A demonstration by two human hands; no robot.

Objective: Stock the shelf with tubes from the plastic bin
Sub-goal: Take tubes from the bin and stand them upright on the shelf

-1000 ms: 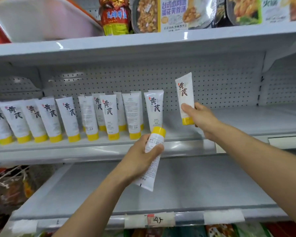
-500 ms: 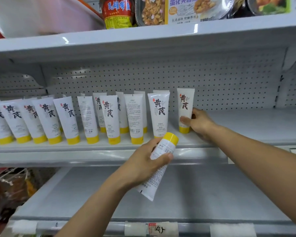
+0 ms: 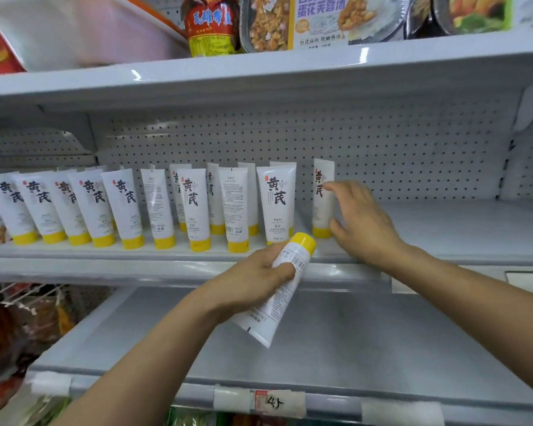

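Note:
White tubes with yellow caps (image 3: 194, 207) stand cap-down in a row on the middle shelf (image 3: 443, 229). At the row's right end one tube (image 3: 322, 198) stands alone with a small gap beside it. My right hand (image 3: 360, 222) is just right of it, fingers spread and relaxed; the index fingertip is at the tube's edge, blurred. My left hand (image 3: 256, 281) grips another tube (image 3: 271, 312), tilted with its cap up, in front of the shelf's front edge. A white plastic bin (image 3: 74, 29) sits on the top shelf at the left.
The top shelf holds a red-labelled jar (image 3: 211, 26) and foil meal trays (image 3: 320, 20). The lower shelf (image 3: 351, 333) is bare grey, with price tags (image 3: 271, 402) along its lip. Packaged goods hang at the lower left (image 3: 19, 318).
My right hand brought its tube down onto the shelf at the row's right end, then let go and opened. My left hand kept its tube and rose slightly.

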